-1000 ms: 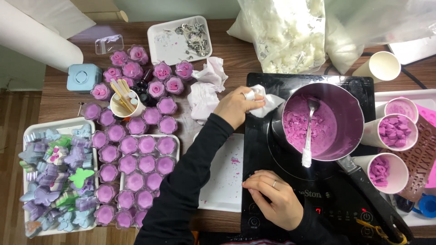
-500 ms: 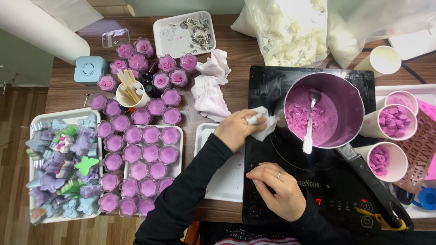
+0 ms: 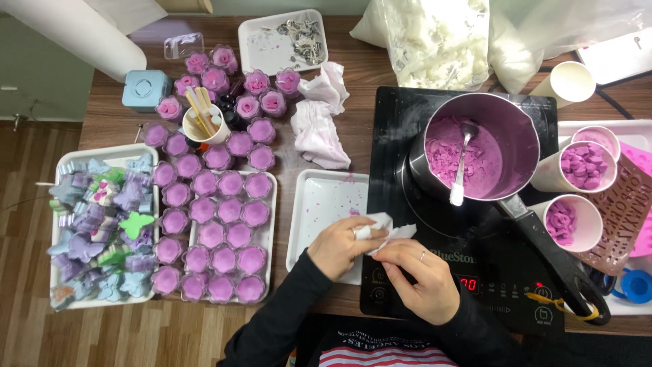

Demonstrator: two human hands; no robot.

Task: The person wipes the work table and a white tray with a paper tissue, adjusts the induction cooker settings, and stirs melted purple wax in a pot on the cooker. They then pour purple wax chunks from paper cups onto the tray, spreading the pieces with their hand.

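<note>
Over the black cooktop (image 3: 435, 224), left hand (image 3: 343, 246) and right hand (image 3: 418, 275), both grips clenched on one white tissue (image 3: 388, 228).

A brown wooden table (image 3: 339, 136) carries everything. On it lie white trays (image 3: 319, 204), a black induction hob (image 3: 407, 129) (pot on top) and crumpled tissues (image 3: 322, 122).

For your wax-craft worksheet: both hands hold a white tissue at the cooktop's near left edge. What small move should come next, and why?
Probably wipe the tissue across the white tray beside it. Both the left hand and right hand pinch it there, and purple crumbs dot that tray beside the cooktop.
</note>
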